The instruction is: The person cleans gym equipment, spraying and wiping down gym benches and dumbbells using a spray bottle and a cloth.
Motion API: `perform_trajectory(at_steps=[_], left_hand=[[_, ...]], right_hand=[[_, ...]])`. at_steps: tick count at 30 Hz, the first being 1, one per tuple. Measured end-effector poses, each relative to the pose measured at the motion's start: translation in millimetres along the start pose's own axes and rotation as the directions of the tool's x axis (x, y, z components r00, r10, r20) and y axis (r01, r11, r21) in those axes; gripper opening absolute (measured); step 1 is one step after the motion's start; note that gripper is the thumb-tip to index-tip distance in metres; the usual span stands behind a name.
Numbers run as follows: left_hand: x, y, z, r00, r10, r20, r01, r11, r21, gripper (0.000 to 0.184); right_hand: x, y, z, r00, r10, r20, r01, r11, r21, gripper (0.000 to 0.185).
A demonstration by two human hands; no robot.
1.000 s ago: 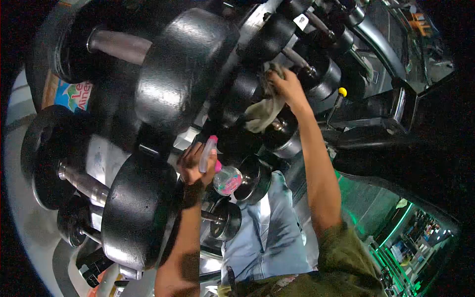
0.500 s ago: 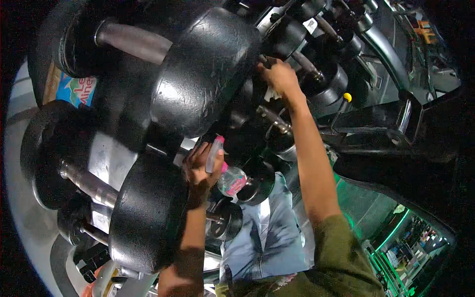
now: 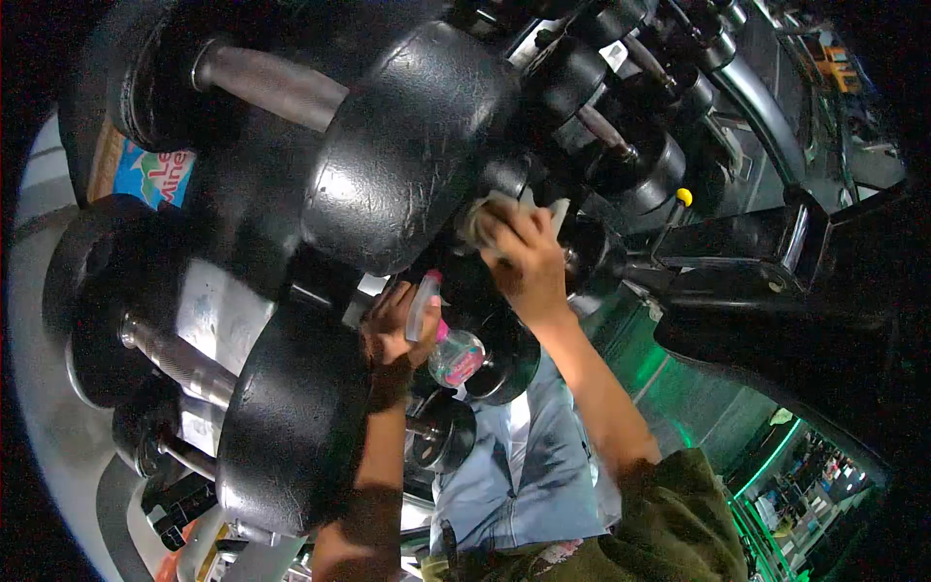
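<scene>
My left hand [image 3: 390, 325] is closed around the neck of a clear spray bottle [image 3: 456, 359] with a pink label and a white and pink trigger head. It is beside a large black dumbbell [image 3: 412, 145]. In front of my body, my right hand [image 3: 531, 267] grips a pale cloth [image 3: 558, 213] whose edges stick out past the fingers. Motion blurs the fingertips. Hand and cloth are over a smaller black dumbbell [image 3: 593, 254], hiding most of its handle; whether they touch it I cannot tell.
Several black dumbbells lie in rows on a rack, among them one at lower left [image 3: 291, 417] and one at upper right [image 3: 650, 170]. A black machine arm [image 3: 727, 242] with a yellow knob [image 3: 684, 197] reaches in from the right. A blue printed box [image 3: 155, 179] stands at far left.
My right hand has come down and toward me with the cloth, from the far end of the smaller dumbbell to over its handle. My left hand and the spray bottle have hardly moved.
</scene>
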State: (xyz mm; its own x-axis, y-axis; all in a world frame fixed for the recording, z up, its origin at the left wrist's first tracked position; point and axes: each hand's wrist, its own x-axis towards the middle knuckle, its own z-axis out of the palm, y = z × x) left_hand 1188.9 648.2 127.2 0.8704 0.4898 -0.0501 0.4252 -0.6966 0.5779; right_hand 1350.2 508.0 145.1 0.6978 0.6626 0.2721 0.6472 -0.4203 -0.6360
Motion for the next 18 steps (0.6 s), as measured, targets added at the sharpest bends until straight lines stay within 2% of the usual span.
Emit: perform_trajectory(at_steps=[1,2,5,6,7,8,9,10,11,12,13,14,15,17,18], left_hand=[[0.6,1.3,-1.9,0.999,0.026,0.019,-0.027,0.999,0.037,0.043],[0.8,2.4,-2.6,0.998,0.053,0.039,-0.055,0.996,0.071,0.042],[-0.3,3.2,1.2,0.999,-0.036,0.040,0.030,0.990,0.141,0.041],[-2.3,-2.1,5.1,0.998,-0.040,0.040,0.034,0.990,0.140,0.041],[-5.8,-10.2,10.9,0.998,0.040,-0.056,-0.037,0.998,0.059,0.040],[-8.6,-14.3,14.8,0.981,0.111,-0.159,-0.115,0.993,-0.014,0.039],[-7.4,-11.6,13.7,0.981,0.106,-0.160,-0.110,0.994,-0.017,0.039],[-5.9,-8.7,11.4,0.993,0.063,-0.100,-0.065,0.998,-0.015,0.038],[-3.7,-5.4,8.4,0.999,0.020,-0.040,-0.021,1.000,-0.009,0.038],[-1.0,-1.2,5.4,0.999,0.018,-0.045,-0.019,1.000,-0.012,0.038],[1.7,3.5,2.9,0.987,0.122,-0.106,-0.121,0.993,0.017,0.025],[3.1,5.3,2.0,0.961,0.224,-0.163,-0.218,0.974,0.054,0.017],[3.6,3.1,4.3,0.962,0.219,-0.165,-0.213,0.976,0.053,0.017],[2.9,-1.8,9.8,0.879,0.320,-0.354,-0.365,0.929,-0.065,0.014],[1.4,-3.1,8.3,0.878,0.320,-0.357,-0.365,0.929,-0.065,0.014]], right_hand=[[-4.5,1.2,3.3,0.996,-0.056,0.069,0.058,0.998,-0.023,0.050],[-7.2,5.4,3.8,0.990,-0.121,0.072,0.126,0.989,-0.074,0.049],[13.8,22.6,-9.6,0.994,-0.096,0.057,0.100,0.992,-0.070,0.047],[25.1,24.0,-13.9,1.000,0.013,0.010,-0.012,0.997,-0.075,0.043],[39.9,34.2,-13.8,0.983,0.170,0.065,-0.161,0.980,-0.116,0.046],[53.8,49.0,-8.9,0.970,0.235,0.057,-0.229,0.970,-0.086,0.049],[63.6,57.3,-5.6,0.953,0.299,0.048,-0.296,0.953,-0.058,0.051],[64.1,60.4,-2.8,0.954,0.296,0.050,-0.293,0.954,-0.062,0.051],[63.9,62.6,0.6,0.975,0.223,0.026,-0.219,0.971,-0.099,0.051],[66.4,58.9,0.7,0.989,0.145,0.004,-0.143,0.980,-0.138,0.051],[63.8,54.2,-1.2,0.990,0.139,0.007,-0.137,0.981,-0.138,0.051],[54.8,47.5,-4.6,0.996,0.072,0.044,-0.063,0.983,-0.172,0.049],[46.7,40.0,-8.0,0.996,0.007,0.084,0.010,0.979,-0.203,0.048],[34.5,28.5,-6.0,0.989,-0.011,0.147,0.037,0.983,-0.177,0.042],[29.9,20.7,-3.6,0.978,-0.137,0.157,0.170,0.961,-0.220,0.040]])
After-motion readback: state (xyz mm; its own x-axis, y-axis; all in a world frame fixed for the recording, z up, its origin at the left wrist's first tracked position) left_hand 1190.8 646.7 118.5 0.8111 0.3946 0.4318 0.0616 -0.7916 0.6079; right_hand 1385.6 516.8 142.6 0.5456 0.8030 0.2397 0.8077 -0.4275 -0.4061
